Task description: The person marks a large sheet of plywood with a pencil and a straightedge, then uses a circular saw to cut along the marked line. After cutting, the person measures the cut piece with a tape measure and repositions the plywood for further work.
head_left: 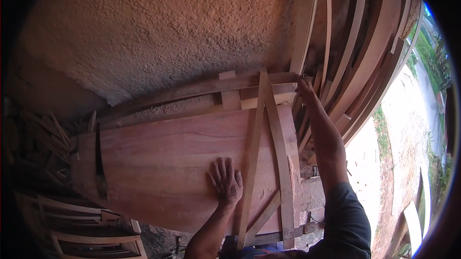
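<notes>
A broad reddish wooden panel (158, 158) lies in front of me, its surface dusted with shavings. My left hand (224, 182) rests flat on it with fingers spread, holding nothing. To that hand's right, a long light wooden strip (253, 167) crosses the panel. It meets a second strip (279, 158) at the far end, and a short slanted brace (263, 215) lies between them near me. My right hand (304, 90) reaches far across to the end of a wooden rail (283, 78) by the wall. Its fingers look closed, but what they grip is too small to make out.
A rough plastered wall (158, 38) rises behind the panel. Several long boards (357, 67) lean upright at the right, close to my right arm. Wooden frames (96, 237) stand at the lower left, with scrap wood (45, 134) above. Bright outdoor ground (401, 163) shows at the far right.
</notes>
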Demonstrator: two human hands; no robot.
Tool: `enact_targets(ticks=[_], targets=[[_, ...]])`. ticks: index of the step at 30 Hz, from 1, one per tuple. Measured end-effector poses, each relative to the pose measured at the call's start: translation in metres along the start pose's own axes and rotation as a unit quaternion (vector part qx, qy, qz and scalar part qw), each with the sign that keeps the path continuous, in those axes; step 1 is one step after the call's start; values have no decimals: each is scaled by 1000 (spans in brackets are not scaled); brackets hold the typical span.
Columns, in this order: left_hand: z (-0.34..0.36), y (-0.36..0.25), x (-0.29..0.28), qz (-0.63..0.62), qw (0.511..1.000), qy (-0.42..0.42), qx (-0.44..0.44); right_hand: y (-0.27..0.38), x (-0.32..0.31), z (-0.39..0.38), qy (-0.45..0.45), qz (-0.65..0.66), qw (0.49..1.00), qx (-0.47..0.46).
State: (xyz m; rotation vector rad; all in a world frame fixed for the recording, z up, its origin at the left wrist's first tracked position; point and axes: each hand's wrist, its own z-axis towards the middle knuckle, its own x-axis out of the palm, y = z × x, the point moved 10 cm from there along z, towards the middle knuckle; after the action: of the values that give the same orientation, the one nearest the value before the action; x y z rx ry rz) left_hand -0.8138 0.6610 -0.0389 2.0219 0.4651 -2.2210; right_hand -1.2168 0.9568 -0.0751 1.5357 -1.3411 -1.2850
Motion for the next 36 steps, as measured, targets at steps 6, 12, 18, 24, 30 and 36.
enact_targets(ticks=[6, 12, 18, 24, 30, 36], targets=[[0, 1, 6, 27, 999, 24, -3, 5, 133, -5, 211, -29, 975, -58], [-1, 5, 11, 9, 1000, 8, -4, 51, 116, -38, 21, -296, 906, -303], [-5, 3, 4, -1, 999, -49, 9, -5, -35, -270, 13, -301, 920, -249], [-10, 4, 11, -21, 999, 10, 41, -98, -98, -513, 24, -383, 922, -49], [-66, -57, 8, -174, 964, 32, 200, -129, -100, -596, -44, -410, 911, -18], [-39, -65, 25, -110, 968, 9, 226, -180, -131, -657, -219, -272, 935, 57]])
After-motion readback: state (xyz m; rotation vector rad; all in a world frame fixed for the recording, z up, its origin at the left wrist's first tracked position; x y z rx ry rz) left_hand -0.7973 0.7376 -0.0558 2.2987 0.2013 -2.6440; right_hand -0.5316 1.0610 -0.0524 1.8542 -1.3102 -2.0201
